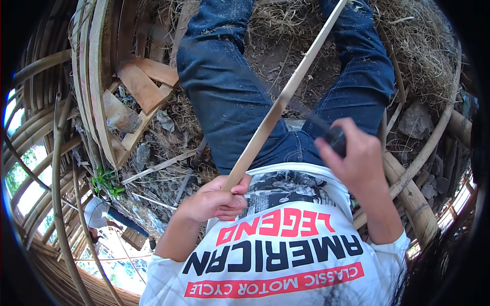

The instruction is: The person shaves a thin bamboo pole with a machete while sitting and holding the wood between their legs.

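My left hand (218, 198) is closed around the lower end of a long, pale bamboo strip (263, 130), in front of my shirt. The strip slants up and to the right, over my lap and between my legs. On the right, my right hand (354, 155) grips the dark handle (335, 141) of a knife, its thumb stretched along it. Smeared by motion, the thin dark blade (312, 118) points up and left toward the middle of the strip. Whether the blade touches the strip, I cannot tell.
Long split bamboo lengths (96, 76) stand at the left beside wooden offcuts (142, 84). Dry shavings (423, 48) heap at the upper right. A stone (416, 121) and thick bamboo poles (411, 196) lie to the right. Another person (97, 211) is at the far lower left.
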A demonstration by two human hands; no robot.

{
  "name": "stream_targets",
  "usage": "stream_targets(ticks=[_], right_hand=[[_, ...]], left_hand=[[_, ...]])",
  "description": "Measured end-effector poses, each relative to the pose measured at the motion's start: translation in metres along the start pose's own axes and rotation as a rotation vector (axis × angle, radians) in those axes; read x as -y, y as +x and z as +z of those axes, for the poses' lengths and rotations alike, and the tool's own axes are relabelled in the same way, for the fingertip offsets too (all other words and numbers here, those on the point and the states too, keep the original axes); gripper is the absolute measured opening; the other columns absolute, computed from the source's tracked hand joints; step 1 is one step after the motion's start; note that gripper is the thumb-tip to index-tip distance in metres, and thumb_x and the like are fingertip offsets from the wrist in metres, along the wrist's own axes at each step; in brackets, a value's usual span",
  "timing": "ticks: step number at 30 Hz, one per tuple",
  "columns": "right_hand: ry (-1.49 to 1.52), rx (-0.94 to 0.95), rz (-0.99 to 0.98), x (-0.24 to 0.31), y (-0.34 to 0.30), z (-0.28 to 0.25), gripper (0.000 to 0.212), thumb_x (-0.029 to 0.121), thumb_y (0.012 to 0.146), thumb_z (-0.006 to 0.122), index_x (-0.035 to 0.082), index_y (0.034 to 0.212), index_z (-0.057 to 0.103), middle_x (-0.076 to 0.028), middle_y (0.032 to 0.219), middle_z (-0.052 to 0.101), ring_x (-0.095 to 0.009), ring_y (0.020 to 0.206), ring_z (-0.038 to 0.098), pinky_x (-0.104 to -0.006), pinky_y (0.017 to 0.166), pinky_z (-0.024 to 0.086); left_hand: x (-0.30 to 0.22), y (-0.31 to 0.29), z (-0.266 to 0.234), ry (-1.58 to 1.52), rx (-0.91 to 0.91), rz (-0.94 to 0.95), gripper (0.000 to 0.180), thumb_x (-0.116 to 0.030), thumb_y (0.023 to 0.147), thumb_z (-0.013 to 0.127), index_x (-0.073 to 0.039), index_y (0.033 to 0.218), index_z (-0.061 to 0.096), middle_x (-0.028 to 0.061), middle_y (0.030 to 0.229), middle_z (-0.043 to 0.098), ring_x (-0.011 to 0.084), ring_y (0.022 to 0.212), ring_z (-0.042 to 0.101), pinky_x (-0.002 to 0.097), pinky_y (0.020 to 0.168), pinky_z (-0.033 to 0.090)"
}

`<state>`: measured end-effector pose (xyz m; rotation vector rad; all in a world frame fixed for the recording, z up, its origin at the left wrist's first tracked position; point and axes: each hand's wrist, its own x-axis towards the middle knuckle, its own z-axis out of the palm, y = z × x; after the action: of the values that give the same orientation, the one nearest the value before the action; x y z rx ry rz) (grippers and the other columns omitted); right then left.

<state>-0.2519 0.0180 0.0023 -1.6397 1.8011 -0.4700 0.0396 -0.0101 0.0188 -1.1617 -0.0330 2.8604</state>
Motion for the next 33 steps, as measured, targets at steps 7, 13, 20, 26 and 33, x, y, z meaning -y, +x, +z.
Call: stream_targets(ticks=[7, 13, 20, 26, 33], right_hand=[[0.044, 0.008, 0.077, 0.01, -0.002, 0.0, 0.032, 0.027, 0.084, 0.075, 0.001, 0.09, 0.057, -0.015, 0.065, 0.063, -0.033, 0.057, 0.066, -0.0389, 0.05, 0.049], [-0.047, -0.018, 0.08, -0.018, 0.014, -0.007, 0.032, 0.028, 0.083, 0.075, 0.002, 0.087, 0.057, -0.015, 0.063, 0.061, -0.032, 0.056, 0.064, -0.039, 0.05, 0.049], [-0.001, 0.016, 0.031, 0.001, 0.001, -0.001, 0.036, 0.031, 0.083, 0.074, 0.001, 0.088, 0.057, -0.016, 0.064, 0.063, -0.035, 0.056, 0.065, -0.0406, 0.05, 0.049], [-0.045, 0.003, 0.119, -0.02, 0.02, -0.012, 0.035, 0.032, 0.086, 0.072, 0.001, 0.083, 0.056, -0.017, 0.061, 0.06, -0.036, 0.057, 0.063, -0.0418, 0.051, 0.047], [0.052, 0.043, 0.016, 0.003, 0.005, -0.004, 0.035, 0.031, 0.085, 0.073, 0.001, 0.088, 0.057, -0.016, 0.064, 0.062, -0.034, 0.057, 0.065, -0.039, 0.051, 0.049]], left_hand=[[0.001, 0.009, -0.003, -0.052, 0.102, -0.049, 0.022, -0.002, 0.087, 0.049, -0.014, 0.082, 0.032, -0.0064, 0.055, 0.03, 0.0024, 0.042, 0.028, 0.0205, 0.039, 0.021], [0.006, -0.001, 0.001, -0.047, -0.031, -0.024, 0.023, 0.002, 0.081, 0.048, -0.014, 0.081, 0.032, -0.0054, 0.053, 0.03, 0.0025, 0.04, 0.027, 0.0219, 0.04, 0.018], [0.004, 0.009, 0.001, -0.013, 0.047, -0.052, 0.021, -0.002, 0.087, 0.048, -0.015, 0.084, 0.032, -0.0063, 0.054, 0.03, 0.0022, 0.041, 0.027, 0.0205, 0.04, 0.02], [0.007, 0.0, 0.002, -0.063, -0.017, -0.027, 0.022, -0.002, 0.087, 0.049, -0.015, 0.083, 0.032, -0.006, 0.054, 0.031, 0.0022, 0.041, 0.029, 0.0205, 0.039, 0.021], [0.002, 0.006, 0.005, -0.006, 0.019, -0.032, 0.023, -0.002, 0.087, 0.05, -0.015, 0.082, 0.032, -0.0064, 0.055, 0.03, 0.0024, 0.042, 0.027, 0.0205, 0.04, 0.021]])
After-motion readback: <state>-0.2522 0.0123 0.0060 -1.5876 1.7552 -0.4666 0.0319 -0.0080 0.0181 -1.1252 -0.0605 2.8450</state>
